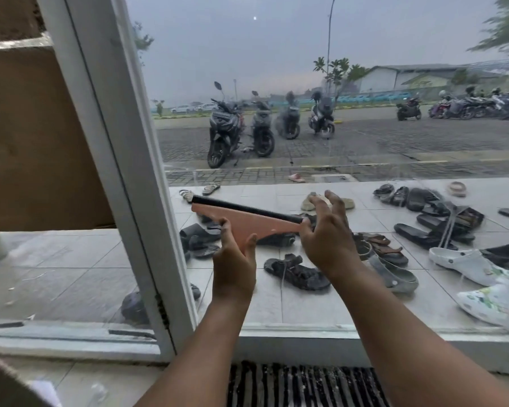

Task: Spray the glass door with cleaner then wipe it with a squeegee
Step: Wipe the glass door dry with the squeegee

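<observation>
A squeegee [244, 220] with an orange-pink body and a black rubber blade lies flat against the glass door [365, 69], its blade along the top edge and tilted down to the right. My left hand [232, 257] grips the squeegee's lower part from below. My right hand [325, 233] pinches the squeegee's right end with thumb and forefinger, the other fingers spread and lifted towards the glass. Wet streaks and drips show on the pane above the blade. No spray bottle is in view.
The white door frame [124, 160] slants down the left side, with a second pane and cardboard behind it. A black ribbed mat [300, 383] lies at the threshold. Outside, several sandals and shoes [294, 271] litter the tiled porch; parked motorbikes [227, 127] stand beyond.
</observation>
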